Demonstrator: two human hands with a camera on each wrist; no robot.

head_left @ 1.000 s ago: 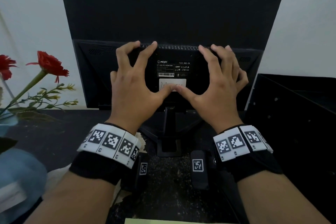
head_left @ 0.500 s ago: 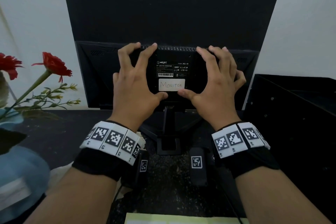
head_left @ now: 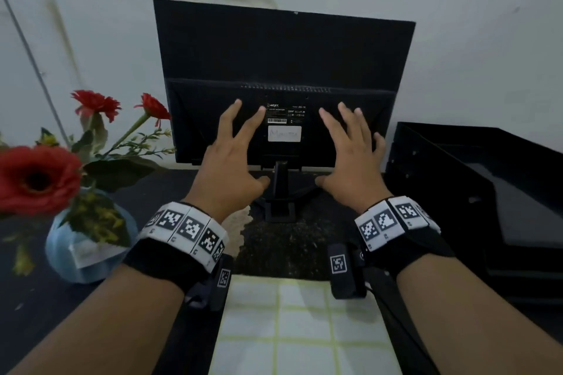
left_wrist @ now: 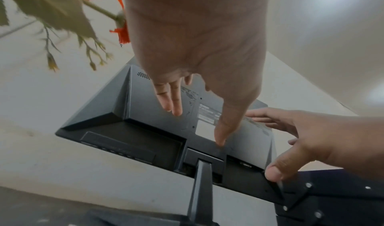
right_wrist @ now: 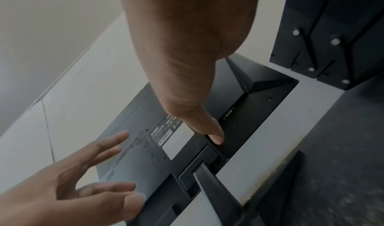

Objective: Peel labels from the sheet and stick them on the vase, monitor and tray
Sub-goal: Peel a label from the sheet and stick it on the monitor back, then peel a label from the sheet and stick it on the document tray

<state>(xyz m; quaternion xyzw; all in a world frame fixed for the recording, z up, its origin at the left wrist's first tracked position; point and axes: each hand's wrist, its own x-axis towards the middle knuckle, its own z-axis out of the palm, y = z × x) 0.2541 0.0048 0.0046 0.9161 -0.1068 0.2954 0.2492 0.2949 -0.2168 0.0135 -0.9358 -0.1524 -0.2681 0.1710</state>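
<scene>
The black monitor (head_left: 283, 49) shows its back to me, with a white handwritten label (head_left: 284, 134) stuck below its rating plate. My left hand (head_left: 234, 155) and right hand (head_left: 350, 155) hover on either side of that label with fingers spread and straight, holding nothing, clear of the monitor. The label sheet (head_left: 304, 326) lies on the table just in front of me, between my forearms. A blue vase (head_left: 85, 250) with red flowers stands at the left and carries a white label (head_left: 88, 253). The black tray (head_left: 487, 186) stands at the right.
The monitor's stand (head_left: 280, 195) sits between my hands on the dark table (head_left: 36, 307). A white wall (head_left: 472, 39) rises close behind the monitor. Flower stems and leaves (head_left: 128, 143) reach towards the monitor's left edge.
Both hands have let go of the monitor's back and drawn away from it, thumbs off the label. The view has pulled back, so the sheet and vase show more.
</scene>
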